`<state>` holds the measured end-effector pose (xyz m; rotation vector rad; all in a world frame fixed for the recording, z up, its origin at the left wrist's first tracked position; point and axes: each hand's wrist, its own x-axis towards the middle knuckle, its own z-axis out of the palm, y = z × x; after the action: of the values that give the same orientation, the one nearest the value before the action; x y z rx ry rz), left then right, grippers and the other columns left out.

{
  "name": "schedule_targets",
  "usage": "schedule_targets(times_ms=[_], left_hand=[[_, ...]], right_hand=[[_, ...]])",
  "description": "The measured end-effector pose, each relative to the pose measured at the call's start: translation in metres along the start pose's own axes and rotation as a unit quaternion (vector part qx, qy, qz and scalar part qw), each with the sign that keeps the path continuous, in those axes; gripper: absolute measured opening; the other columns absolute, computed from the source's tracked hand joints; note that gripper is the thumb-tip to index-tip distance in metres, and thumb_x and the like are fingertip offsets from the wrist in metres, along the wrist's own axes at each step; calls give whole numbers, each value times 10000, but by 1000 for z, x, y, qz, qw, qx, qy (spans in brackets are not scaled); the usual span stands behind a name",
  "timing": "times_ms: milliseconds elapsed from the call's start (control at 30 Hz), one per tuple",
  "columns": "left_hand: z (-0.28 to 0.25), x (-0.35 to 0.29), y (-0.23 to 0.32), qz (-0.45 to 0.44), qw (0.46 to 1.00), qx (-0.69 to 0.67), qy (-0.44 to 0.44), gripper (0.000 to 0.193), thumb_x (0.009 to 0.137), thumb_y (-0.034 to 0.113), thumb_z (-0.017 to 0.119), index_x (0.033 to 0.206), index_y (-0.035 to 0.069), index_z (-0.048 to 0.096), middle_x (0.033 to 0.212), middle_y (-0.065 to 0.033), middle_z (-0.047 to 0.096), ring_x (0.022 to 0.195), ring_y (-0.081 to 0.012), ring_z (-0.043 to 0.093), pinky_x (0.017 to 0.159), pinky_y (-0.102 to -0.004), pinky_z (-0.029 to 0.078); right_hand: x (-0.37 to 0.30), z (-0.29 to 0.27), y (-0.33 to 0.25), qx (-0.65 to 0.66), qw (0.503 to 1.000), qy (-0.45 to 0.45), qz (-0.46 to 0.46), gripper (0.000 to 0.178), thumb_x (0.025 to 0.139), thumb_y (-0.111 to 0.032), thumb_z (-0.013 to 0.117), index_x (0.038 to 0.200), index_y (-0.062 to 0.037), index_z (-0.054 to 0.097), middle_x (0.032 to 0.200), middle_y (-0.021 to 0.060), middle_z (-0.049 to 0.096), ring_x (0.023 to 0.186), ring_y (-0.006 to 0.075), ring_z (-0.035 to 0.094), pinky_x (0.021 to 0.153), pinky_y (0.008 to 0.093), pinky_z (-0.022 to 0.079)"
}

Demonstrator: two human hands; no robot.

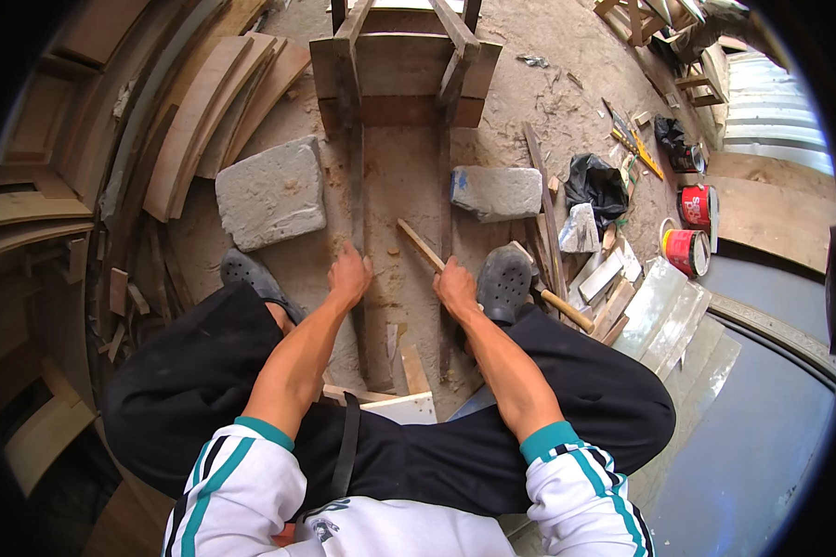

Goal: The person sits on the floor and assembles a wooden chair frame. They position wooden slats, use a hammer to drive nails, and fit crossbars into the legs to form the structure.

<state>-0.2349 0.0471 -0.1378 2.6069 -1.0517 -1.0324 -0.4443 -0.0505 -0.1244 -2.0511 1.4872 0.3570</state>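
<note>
Between the person's bent knees, a pale offcut (414, 369) leans near a white board (404, 408). Just beyond, two long dark strips of wood run away from the body: the left strip (357, 209) and the right strip (445, 200). Over the left strip is the left hand (351, 275), fingers curled downward; whether they pinch the wood or only rest on it, I cannot tell. The right hand (456, 286), above the right strip, has its fingers wrapped around a narrow stick (420, 244), which slants forward and leftward into the gap between the strips; its fingertips are hidden.

The step looks like steadying the strips while the stick is handled. A next move would call for a firm left hand and a free path for the stick.

Beside the right shoe (504, 283) lies a wooden handle (568, 312). Farther off, a large concrete block (271, 192) and a smaller block (498, 194) flank the strips, which reach up to a wooden frame (395, 67).
</note>
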Motion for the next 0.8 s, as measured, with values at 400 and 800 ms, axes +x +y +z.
schedule_targets(times_ms=[400,800], left_hand=[[2,-2,-1,6,1000,14,-11,663,911,272,571,1415,-31,266,1144,-311,571,1012,-463,613,881,-539,491],[6,-1,-5,25,1000,12,-6,676,913,256,560,1429,-35,235,1133,-328,572,1001,-483,609,873,-546,489]], right_hand=[[2,14,3,-23,1000,3,-13,340,857,-191,590,1063,67,511,825,284,668,813,460,669,735,528,543],[5,25,8,-24,999,14,-39,311,858,-180,602,1036,58,508,819,287,663,798,468,664,723,523,544]])
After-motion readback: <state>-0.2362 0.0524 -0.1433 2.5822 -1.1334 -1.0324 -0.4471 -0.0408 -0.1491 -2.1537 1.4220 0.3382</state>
